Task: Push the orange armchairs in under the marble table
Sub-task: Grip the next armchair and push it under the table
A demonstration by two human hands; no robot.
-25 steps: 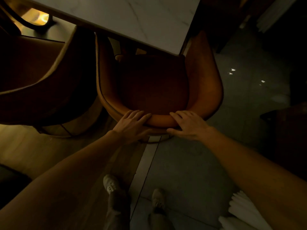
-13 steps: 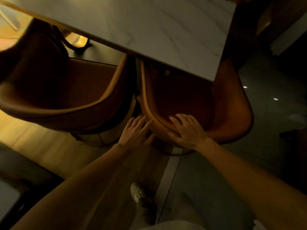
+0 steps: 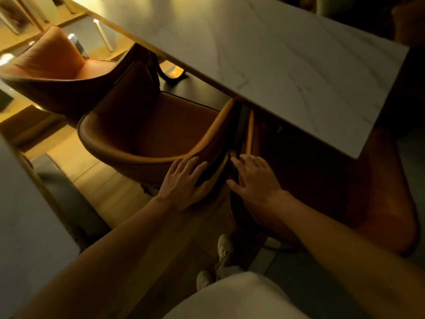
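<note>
The white marble table (image 3: 287,58) runs from the upper left to the right. Three orange armchairs stand along its near side. The right armchair (image 3: 379,192) sits partly under the table corner, its seat in shadow. The middle armchair (image 3: 161,125) stands out from the table with its seat exposed. My left hand (image 3: 184,180) lies flat, fingers spread, on the outside of the middle armchair's curved back. My right hand (image 3: 255,178) rests with fingers apart on the rim of the right armchair. A third armchair (image 3: 55,65) stands further left.
A grey surface with a wooden edge (image 3: 25,226) lies close on my left. My shoes (image 3: 224,247) stand on the wood floor behind the chairs. A dark table base (image 3: 172,74) shows under the marble top. Shelving (image 3: 13,17) fills the far left.
My view has swung left, bringing the middle and third armchairs into sight. My left hand has shifted from the right armchair's back onto the middle armchair's back; my right hand stays on the right armchair.
</note>
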